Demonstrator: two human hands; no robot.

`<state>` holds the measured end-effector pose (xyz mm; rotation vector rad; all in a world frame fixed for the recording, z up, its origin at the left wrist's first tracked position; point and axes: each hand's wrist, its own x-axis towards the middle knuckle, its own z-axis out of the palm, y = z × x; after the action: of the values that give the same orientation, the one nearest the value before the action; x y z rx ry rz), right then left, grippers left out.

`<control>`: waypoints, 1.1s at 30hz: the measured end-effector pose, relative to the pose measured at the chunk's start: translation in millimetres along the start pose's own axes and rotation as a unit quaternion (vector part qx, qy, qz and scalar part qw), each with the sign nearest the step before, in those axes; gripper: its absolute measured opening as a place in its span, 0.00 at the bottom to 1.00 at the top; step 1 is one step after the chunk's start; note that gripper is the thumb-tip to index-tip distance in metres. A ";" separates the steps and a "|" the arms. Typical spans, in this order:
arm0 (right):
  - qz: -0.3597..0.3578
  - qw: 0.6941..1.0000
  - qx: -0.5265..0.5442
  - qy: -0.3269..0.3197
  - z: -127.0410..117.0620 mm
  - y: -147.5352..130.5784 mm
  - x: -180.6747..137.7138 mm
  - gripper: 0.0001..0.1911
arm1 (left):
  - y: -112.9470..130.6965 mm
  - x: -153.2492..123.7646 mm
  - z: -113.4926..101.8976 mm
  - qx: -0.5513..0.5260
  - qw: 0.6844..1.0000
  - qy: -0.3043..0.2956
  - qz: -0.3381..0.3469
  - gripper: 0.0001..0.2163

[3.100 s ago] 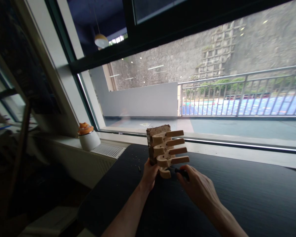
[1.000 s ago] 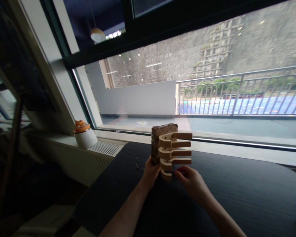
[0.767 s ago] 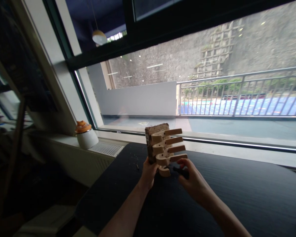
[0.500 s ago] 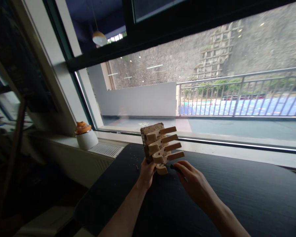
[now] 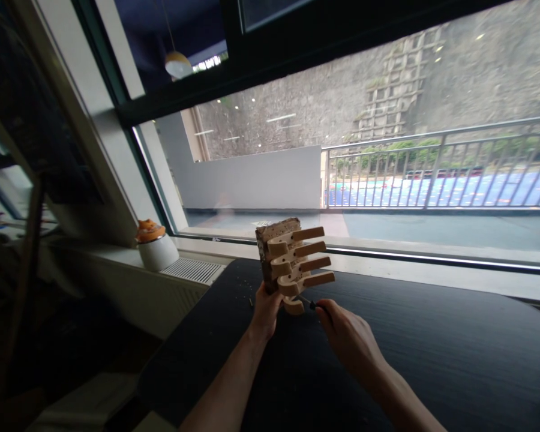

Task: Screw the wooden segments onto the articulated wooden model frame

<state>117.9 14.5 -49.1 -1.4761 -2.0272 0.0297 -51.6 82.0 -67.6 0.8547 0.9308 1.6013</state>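
Observation:
My left hand point(image 5: 266, 312) is closed around the lower end of a wooden board point(image 5: 279, 230) and holds it tilted above the table. Several curved pale wooden hooks point(image 5: 312, 247) stick out from the board's face toward the right, one above another. From the right, my right hand point(image 5: 345, 327) grips the black handle of a screwdriver point(image 5: 314, 305). Its thin shaft points left at the lowest hook point(image 5: 293, 307). Whether the tip touches a screw there is too small to tell.
Small crumbs and a screw-like piece point(image 5: 251, 302) lie on the black table point(image 5: 414, 348), left of the board. A grey pot with an orange top point(image 5: 155, 249) stands on the sill beside a vent grille point(image 5: 193, 270). Behind the table runs a large window point(image 5: 261, 180).
My right hand has turned around the screwdriver handle, its knuckles rolling over. The board and its hooks have shifted only slightly, still in my left hand.

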 end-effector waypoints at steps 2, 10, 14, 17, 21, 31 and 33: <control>0.023 1.000 0.004 -0.021 -2.0 -0.6 -0.1 0.12 | -1.2 0.6 -0.7 0.003 1.000 -0.001 0.000 0.21; -0.058 0.998 -0.020 -0.005 -7.4 3.6 2.4 0.12 | 0.3 -2.2 0.5 0.007 1.000 -0.010 -0.012 0.24; -0.064 0.997 -0.040 0.001 -4.4 6.4 3.3 0.10 | -1.2 -2.1 -0.2 0.014 1.000 -0.011 -0.011 0.24; -0.024 0.999 -0.022 -0.006 -2.9 5.1 3.3 0.08 | -4.2 -1.0 -1.6 0.023 1.000 -0.018 -0.006 0.23; 0.074 0.996 0.038 -0.027 -3.2 -0.8 2.5 0.09 | -6.7 1.0 -3.5 0.028 0.999 -0.022 0.005 0.21; 0.107 0.991 0.061 -0.057 -5.8 -7.2 1.2 0.13 | -6.4 -3.2 1.5 0.024 0.999 -0.020 -0.011 0.21; 0.062 0.996 0.042 -0.039 -6.3 -6.2 0.4 0.13 | -4.6 -3.9 2.1 0.019 1.000 -0.014 -0.018 0.21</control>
<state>115.7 10.4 -41.5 -1.5686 -1.9674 0.2248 -47.0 79.2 -71.1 0.8798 0.9541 1.5425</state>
